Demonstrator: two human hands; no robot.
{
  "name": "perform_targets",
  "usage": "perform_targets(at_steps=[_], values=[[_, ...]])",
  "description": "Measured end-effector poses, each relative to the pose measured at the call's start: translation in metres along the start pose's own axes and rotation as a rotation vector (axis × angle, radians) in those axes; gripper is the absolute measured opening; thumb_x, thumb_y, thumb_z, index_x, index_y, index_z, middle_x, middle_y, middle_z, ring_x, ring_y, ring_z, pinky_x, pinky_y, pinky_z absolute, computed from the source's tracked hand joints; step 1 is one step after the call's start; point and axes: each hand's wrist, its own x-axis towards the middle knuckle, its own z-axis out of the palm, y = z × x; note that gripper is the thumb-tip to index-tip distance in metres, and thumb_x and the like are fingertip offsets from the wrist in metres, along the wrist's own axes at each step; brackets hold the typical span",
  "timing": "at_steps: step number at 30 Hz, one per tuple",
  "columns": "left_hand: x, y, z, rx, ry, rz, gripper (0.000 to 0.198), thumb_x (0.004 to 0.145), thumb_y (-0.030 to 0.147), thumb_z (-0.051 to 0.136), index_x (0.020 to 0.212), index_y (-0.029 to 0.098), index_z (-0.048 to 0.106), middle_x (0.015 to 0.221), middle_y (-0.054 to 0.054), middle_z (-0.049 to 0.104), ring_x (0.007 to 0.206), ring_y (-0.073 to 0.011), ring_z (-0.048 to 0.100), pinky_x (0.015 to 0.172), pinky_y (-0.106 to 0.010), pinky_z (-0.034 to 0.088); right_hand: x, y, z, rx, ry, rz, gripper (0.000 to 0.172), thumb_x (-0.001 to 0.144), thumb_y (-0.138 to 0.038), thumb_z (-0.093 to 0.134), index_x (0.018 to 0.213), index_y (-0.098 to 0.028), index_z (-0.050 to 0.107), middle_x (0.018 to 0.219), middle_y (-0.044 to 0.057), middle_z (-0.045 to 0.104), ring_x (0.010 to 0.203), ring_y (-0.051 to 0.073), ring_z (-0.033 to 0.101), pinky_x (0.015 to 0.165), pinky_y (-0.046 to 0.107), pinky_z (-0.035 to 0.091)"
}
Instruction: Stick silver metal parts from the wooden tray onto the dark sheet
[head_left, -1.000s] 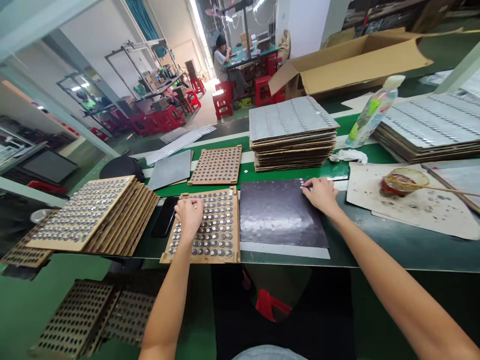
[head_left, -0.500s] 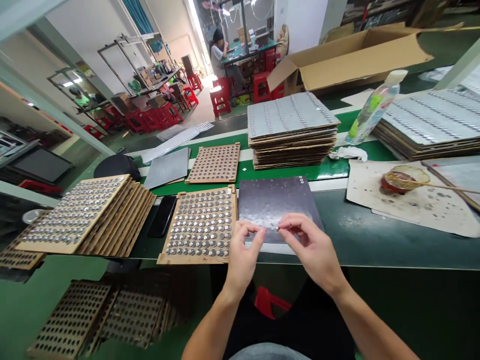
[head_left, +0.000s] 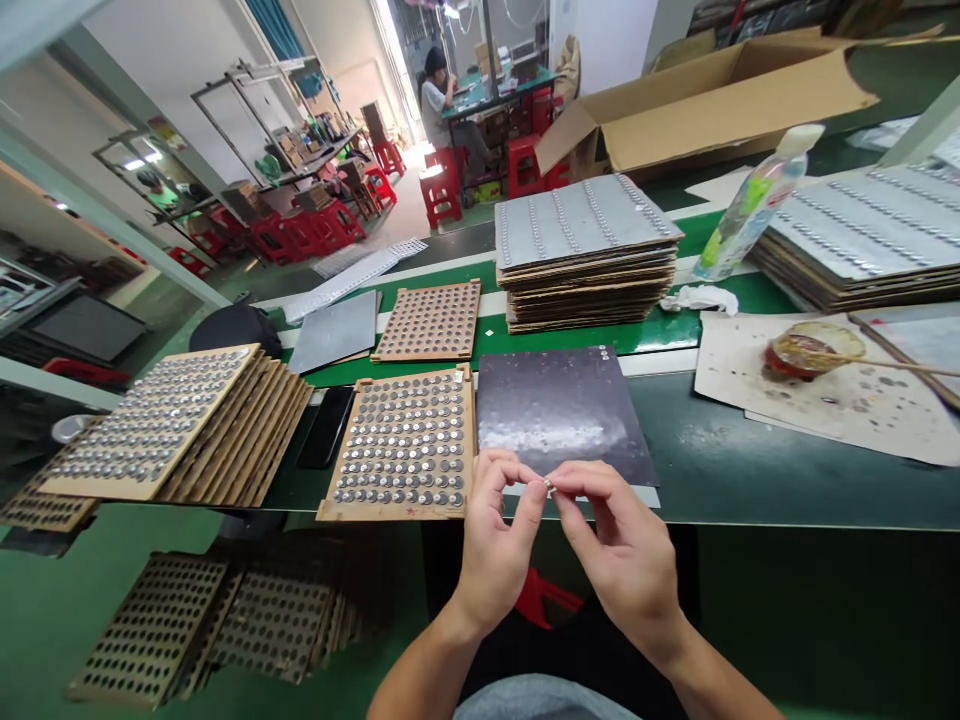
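A small silvery piece [head_left: 548, 485] sits at the fingertips where my two hands meet, above the near edge of a dark flat sheet [head_left: 555, 400]. My right hand [head_left: 622, 550] pinches this piece between thumb and forefinger. Pressed up against it from the other side is my left hand [head_left: 499, 540], its thumb and forefinger closed; whatever lies between them is too small to make out. Just left of the hands lies a wooden tray [head_left: 325, 508] with rows of round metal parts, many with pale centres.
At left stands a stack of similar trays [head_left: 225, 440], beside a black phone [head_left: 326, 428]. Farther back are another tray [head_left: 427, 320] and a pile of grey sheets [head_left: 585, 225]. A bottle [head_left: 757, 205] and a bowl with a stick [head_left: 810, 350] stand at right.
My hands have come together and moved slightly toward me; their fingertips were apart before and now meet at the small piece. More of the dark sheet shows. The view has shifted a little.
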Motion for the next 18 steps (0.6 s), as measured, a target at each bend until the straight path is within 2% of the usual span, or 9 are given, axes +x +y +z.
perform_targets(at_steps=[3,6,13,18], values=[[-0.004,0.001,0.002,0.06,0.03,0.033,0.029,0.098,0.046,0.058,0.081,0.023,0.061,0.09,-0.005,0.053,0.089,-0.0226,0.052,0.084,-0.035,0.043,-0.004,-0.005,0.004,0.091,0.021,0.078,0.011,0.09,-0.018,0.069,0.099,-0.025,0.069,0.095,0.006,0.07,0.083,0.019,0.07,0.07,0.03,0.062],[-0.008,0.002,0.004,0.128,0.062,0.056,0.028,0.098,0.046,0.058,0.082,0.023,0.062,0.091,-0.005,0.053,0.091,-0.0236,0.052,0.086,-0.036,0.043,-0.006,-0.008,0.006,0.113,0.06,0.124,0.003,0.093,-0.023,0.068,0.095,-0.024,0.069,0.092,0.006,0.068,0.081,0.019,0.069,0.069,0.029,0.062],[-0.011,0.001,0.003,0.117,0.058,0.063,0.029,0.1,0.046,0.055,0.083,0.024,0.06,0.091,-0.004,0.051,0.089,-0.022,0.051,0.083,-0.034,0.043,-0.008,-0.016,0.007,0.192,0.095,0.241,0.017,0.096,-0.034,0.066,0.084,-0.022,0.066,0.09,0.007,0.071,0.064,0.015,0.065,0.057,0.026,0.059],[-0.011,0.001,0.003,0.081,0.059,0.07,0.028,0.101,0.045,0.055,0.083,0.023,0.06,0.09,-0.005,0.051,0.087,-0.022,0.051,0.081,-0.034,0.043,-0.006,-0.019,0.006,0.253,0.127,0.299,0.017,0.097,-0.035,0.066,0.085,-0.022,0.065,0.088,0.004,0.075,0.06,0.013,0.065,0.057,0.024,0.059]])
